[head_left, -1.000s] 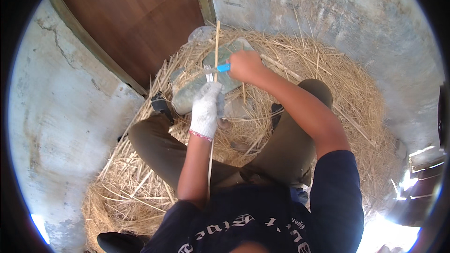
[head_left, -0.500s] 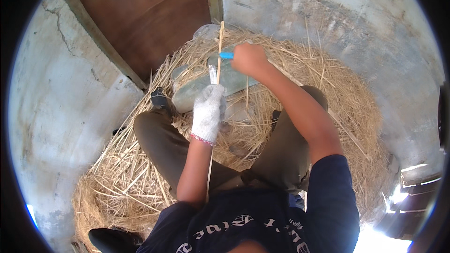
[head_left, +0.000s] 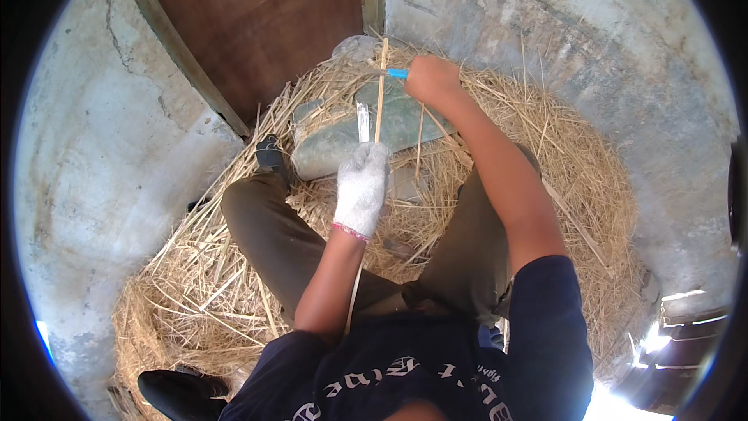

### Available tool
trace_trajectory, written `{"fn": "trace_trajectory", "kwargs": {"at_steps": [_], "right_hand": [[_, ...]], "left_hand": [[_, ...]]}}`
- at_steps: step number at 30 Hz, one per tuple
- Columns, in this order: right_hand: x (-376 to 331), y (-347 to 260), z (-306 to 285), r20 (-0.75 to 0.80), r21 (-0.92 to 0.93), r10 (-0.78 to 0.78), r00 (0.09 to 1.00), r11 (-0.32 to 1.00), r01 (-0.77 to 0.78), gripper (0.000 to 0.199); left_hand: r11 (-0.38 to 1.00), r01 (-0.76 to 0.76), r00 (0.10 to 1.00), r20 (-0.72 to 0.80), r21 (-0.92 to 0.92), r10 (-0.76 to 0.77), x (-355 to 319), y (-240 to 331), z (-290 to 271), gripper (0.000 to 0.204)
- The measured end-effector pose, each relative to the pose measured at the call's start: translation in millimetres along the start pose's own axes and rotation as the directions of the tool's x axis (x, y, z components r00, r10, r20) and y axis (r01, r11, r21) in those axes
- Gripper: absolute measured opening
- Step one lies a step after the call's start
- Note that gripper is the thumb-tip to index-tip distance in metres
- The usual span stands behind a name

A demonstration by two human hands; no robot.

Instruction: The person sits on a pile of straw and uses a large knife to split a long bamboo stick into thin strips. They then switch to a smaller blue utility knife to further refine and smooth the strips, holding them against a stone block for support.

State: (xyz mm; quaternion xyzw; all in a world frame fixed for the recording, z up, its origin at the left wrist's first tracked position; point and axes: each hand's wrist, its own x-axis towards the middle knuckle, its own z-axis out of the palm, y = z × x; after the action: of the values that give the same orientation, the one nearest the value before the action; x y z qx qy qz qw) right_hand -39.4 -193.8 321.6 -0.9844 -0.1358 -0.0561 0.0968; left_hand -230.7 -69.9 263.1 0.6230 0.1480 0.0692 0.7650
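My left hand [head_left: 362, 187], in a white knitted glove with a red-edged cuff, is closed round a long, thin, pale strip [head_left: 381, 101] that looks like split bamboo. The strip points away from me, and its lower end runs back under my left forearm. My bare right hand [head_left: 433, 79] grips the bright blue handle [head_left: 397, 73] of what looks like a knife. Its thin blade, hard to make out, crosses the strip near the far tip. A short whitish flat piece [head_left: 363, 122] shows just beyond the gloved fingers, beside the strip.
Dry shavings and strips [head_left: 576, 187] cover the floor around my crossed legs. A greenish slab [head_left: 335, 148] lies beyond my gloved hand. A brown door [head_left: 257, 23] stands ahead left, between stained walls [head_left: 662, 54]. A dark shoe-like object [head_left: 175, 394] lies at lower left.
My right hand and the blue-handled knife have moved farther along the strip toward its far tip. My left hand keeps its grip. The whole view has shifted slightly.
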Motion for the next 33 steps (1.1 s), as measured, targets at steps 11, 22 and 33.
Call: {"fn": "trace_trajectory", "kwargs": {"at_steps": [11,22,33], "right_hand": [[-46.6,-49.5,11.0,0.158,-0.041,-0.314,0.936,0.945,0.324,0.021],[-9.6,-12.0,6.2,0.016,0.101,0.102,0.995,0.99,-0.103,0.026],[-20.6,-10.0,27.4,0.11,0.833,-0.099,0.989,0.552,-0.037,0.04]], "left_hand": [[1.0,-0.005,0.998,-0.055,0.002,0.006,17.1,3.6,-36.5,0.017],[0.997,0.009,0.999,0.031,0.079,-0.011,-2.9,7.6,-14.6,0.023],[0.808,-0.222,0.975,0.104,0.546,0.198,7.4,4.6,-21.3,0.024]]}}
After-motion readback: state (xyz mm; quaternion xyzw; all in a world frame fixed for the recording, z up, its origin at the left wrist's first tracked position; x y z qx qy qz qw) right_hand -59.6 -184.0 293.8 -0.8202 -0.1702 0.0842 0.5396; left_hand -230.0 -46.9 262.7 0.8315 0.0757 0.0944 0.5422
